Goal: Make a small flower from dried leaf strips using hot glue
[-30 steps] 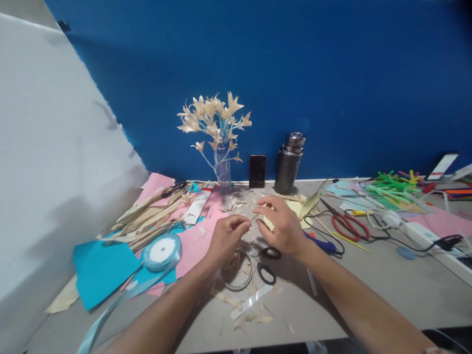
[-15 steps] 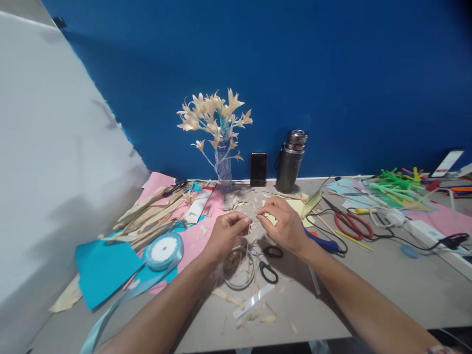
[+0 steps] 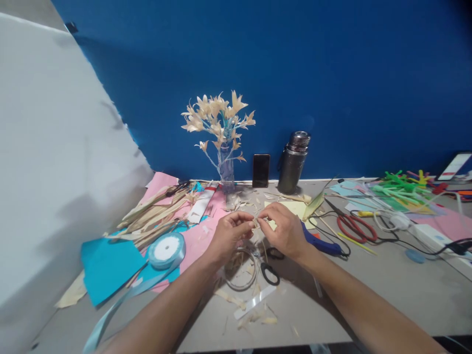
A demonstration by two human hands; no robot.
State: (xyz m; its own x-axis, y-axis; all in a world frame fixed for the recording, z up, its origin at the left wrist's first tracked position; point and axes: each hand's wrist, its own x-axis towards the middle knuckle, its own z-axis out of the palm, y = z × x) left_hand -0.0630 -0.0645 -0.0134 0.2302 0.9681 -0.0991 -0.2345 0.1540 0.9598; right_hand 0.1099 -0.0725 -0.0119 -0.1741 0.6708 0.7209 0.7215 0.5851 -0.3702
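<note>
My left hand (image 3: pixel 233 233) and my right hand (image 3: pixel 282 228) meet over the table, thumbs and forefingers pinched together. Between their fingertips is a thin pale strand (image 3: pixel 264 250), its end hanging below; most of it is hidden by the fingers. Under my hands lie a ring-shaped coil (image 3: pixel 240 285) and scissors with black handles (image 3: pixel 270 274). Nearer the table edge rests a clear strip (image 3: pixel 255 302) among pale scraps. A blue-handled tool (image 3: pixel 324 244) lies beside my right wrist.
Pale flowers (image 3: pixel 217 115) stand in a clear vase (image 3: pixel 226 172) at the back, near a phone (image 3: pixel 261 170) and a flask (image 3: pixel 293 162). Left are dried husks (image 3: pixel 158 211) and a ribbon roll (image 3: pixel 166 250); right, red-handled scissors (image 3: pixel 357 227), cables and a power strip (image 3: pixel 433 238).
My fingertips have come closer together, the right hand shifting slightly left relative to the table. The strand now hangs nearer my right hand. The whole view has shifted slightly.
</note>
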